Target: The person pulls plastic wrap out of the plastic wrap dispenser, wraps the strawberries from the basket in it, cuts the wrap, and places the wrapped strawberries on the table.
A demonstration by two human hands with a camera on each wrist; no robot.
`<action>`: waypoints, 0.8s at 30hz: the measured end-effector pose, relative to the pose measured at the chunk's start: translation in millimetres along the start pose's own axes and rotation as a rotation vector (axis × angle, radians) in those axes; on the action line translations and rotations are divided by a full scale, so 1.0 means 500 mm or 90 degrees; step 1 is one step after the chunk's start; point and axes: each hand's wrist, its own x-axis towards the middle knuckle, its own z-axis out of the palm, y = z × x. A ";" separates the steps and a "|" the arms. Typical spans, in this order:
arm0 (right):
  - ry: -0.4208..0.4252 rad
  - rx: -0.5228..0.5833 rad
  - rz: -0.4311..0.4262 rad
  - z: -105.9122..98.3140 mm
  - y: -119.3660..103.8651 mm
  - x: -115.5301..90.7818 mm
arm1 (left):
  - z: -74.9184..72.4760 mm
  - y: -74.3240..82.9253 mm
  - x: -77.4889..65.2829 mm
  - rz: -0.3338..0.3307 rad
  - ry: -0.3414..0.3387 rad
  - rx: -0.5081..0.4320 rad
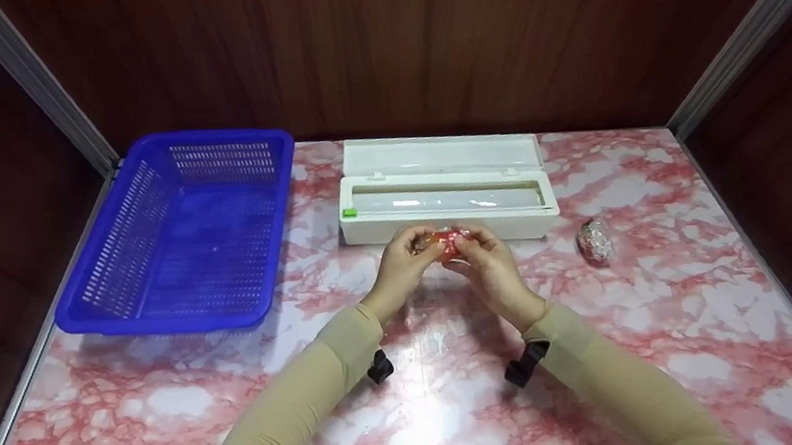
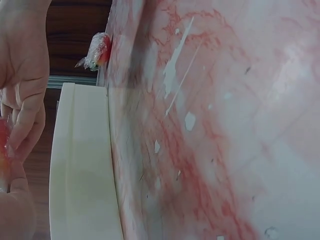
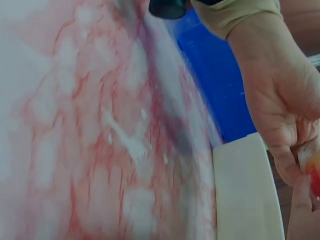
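Observation:
Above the front edge of a white cling-film dispenser (image 1: 453,227), both hands hold a small red and orange piece (image 1: 450,243) with shiny clear film around it. What the piece is under the film, I cannot tell. My left hand (image 1: 400,266) pinches its left end, thumb toward me. The right hand (image 1: 496,270) grips the other end with thumb and fingers. Film and fingers cover much of it; the right wrist view shows its red and orange side (image 3: 314,172). The dispenser's lid (image 1: 441,155) stands raised, and a film roll (image 1: 446,200) lies inside.
A blue perforated basket (image 1: 227,320) stands at the left. Right of the dispenser lies another film-wrapped piece (image 1: 595,242), reddish in the left wrist view. Dark wood-look panels (image 1: 374,44) enclose the red-and-white marbled table (image 1: 420,416) at the back and sides.

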 end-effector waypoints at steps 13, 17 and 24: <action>-0.003 -0.068 -0.002 -0.010 -0.004 -0.009 | 0.010 -0.001 -0.002 -0.001 0.028 -0.083; -0.006 -0.161 -0.017 -0.016 -0.001 -0.010 | 0.009 -0.002 -0.004 -0.014 0.014 -0.052; -0.020 -0.226 -0.035 -0.022 0.007 -0.012 | 0.010 -0.006 -0.004 0.023 -0.008 -0.011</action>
